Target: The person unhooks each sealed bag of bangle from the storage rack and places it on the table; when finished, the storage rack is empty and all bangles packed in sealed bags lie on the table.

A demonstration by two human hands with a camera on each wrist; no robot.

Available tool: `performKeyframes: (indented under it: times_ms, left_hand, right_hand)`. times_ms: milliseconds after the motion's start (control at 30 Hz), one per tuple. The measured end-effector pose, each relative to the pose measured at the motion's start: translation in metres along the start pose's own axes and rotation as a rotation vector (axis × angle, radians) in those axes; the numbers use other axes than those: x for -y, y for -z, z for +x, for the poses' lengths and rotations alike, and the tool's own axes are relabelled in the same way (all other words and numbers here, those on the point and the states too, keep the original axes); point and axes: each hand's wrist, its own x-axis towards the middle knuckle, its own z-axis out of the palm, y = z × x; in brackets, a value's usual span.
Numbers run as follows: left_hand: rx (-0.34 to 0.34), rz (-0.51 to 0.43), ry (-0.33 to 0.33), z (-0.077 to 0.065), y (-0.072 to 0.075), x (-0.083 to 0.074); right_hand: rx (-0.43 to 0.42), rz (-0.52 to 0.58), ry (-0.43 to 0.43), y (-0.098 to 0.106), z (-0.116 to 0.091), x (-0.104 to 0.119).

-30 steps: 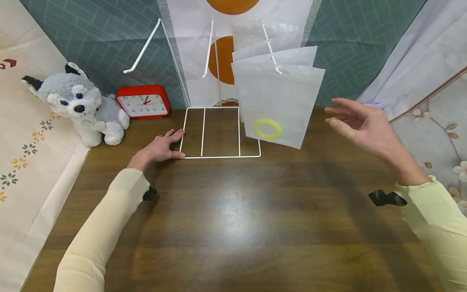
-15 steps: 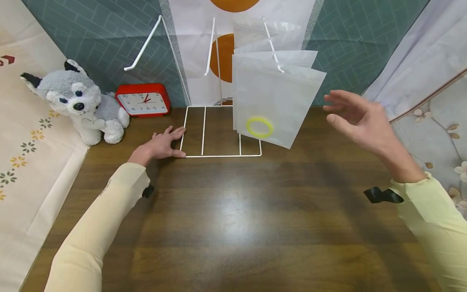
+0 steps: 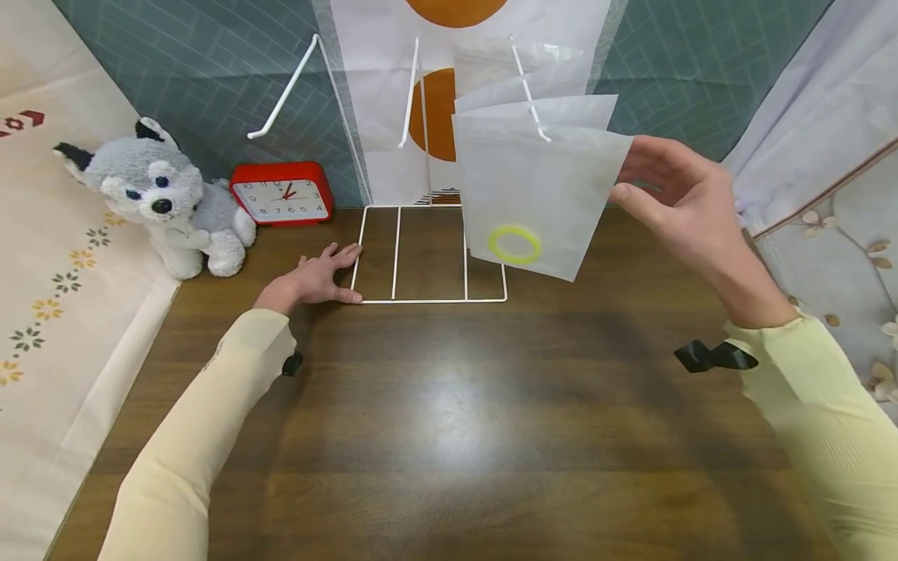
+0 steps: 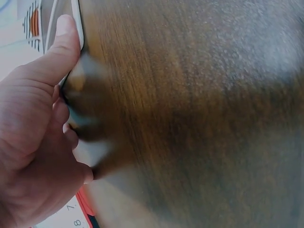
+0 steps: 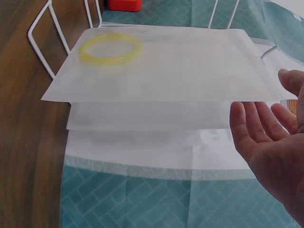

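Note:
My left hand [image 3: 316, 279] rests at the left end of a white wire rack base [image 3: 428, 301], thumb and fingers spread against its wire. In the left wrist view, the thumb lies along the white wire. Frosted zip bags [image 3: 533, 187] hang from the right-hand rack hook [image 3: 531, 109]; the front bag contains a yellow ring [image 3: 515, 245]. My right hand [image 3: 677, 195] is at the front bag's right edge, thumb before it and fingers behind. The right wrist view shows thumb and fingers [image 5: 251, 123] apart, either side of that edge, without a pinch.
Two other white hooks, a left hook [image 3: 284, 89] and a middle hook [image 3: 410, 93], project from the rack. A red clock [image 3: 283, 195] and a grey-and-white plush husky [image 3: 168, 202] stand at the back left. The wooden table [image 3: 449, 413] extends toward me.
My right hand has moved left and slightly up to the front bag's edge. The hanging bags have swung a little. My left hand stays on the rack base.

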Motion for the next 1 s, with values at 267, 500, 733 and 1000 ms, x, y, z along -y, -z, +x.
performKeyframes:
  times_ms: [267, 500, 733, 1000]
  left_hand:
    - [-0.001, -0.021, -0.003, 0.003, -0.004, 0.001]
    - [0.0, -0.018, 0.008, 0.0, -0.004, 0.002]
    - [-0.003, -0.029, 0.006, -0.001, -0.004, 0.003]
    - [-0.008, -0.037, 0.02, 0.0, -0.003, 0.003]
  right_hand:
    - [-0.006, 0.001, -0.044, -0.007, 0.009, 0.001]
    - [0.023, 0.046, -0.072, -0.016, 0.02, 0.004]
    - [0.024, -0.003, -0.06, -0.024, 0.03, 0.004]
    - [0.015, 0.089, -0.075, -0.032, 0.035, 0.003]
